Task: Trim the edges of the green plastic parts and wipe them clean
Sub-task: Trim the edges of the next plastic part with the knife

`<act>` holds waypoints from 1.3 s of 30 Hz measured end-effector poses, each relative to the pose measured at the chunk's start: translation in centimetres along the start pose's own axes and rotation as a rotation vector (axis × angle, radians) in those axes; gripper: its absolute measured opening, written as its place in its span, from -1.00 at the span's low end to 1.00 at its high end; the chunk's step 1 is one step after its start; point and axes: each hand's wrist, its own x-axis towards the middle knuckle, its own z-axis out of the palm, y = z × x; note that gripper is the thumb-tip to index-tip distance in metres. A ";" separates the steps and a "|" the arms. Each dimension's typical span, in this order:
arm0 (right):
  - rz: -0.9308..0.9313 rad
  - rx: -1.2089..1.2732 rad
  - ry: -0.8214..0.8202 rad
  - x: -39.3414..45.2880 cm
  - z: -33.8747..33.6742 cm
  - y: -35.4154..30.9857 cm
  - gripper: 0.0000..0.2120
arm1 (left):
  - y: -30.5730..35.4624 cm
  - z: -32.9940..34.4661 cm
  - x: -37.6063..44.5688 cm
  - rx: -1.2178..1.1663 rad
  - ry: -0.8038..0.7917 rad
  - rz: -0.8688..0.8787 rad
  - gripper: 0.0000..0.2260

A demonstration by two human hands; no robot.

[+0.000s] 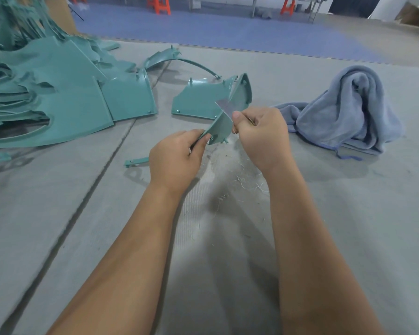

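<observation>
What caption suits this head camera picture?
Left hand holds a green plastic part while right hand trims its edge with a blade.

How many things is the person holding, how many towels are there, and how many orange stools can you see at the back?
Small green plastic part in the left hand: 1
Thin grey metal blade in the right hand: 1
Crumpled blue-grey cloth towel on the floor: 1
Orange plastic stools, including and: 3
Total: 6
</observation>
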 end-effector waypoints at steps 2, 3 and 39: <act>-0.006 0.004 -0.005 -0.1 -0.1 -0.1 -0.64 | 0.0 0.0 -0.1 -0.008 -0.001 -0.006 -0.72; -0.007 0.007 -0.006 -0.1 -0.1 0.0 -0.65 | 0.0 0.0 -0.1 -0.013 -0.002 -0.009 -0.73; 0.337 0.539 0.024 0.3 -0.4 0.1 -0.56 | -0.4 0.4 0.3 -0.074 -0.014 -0.180 -0.72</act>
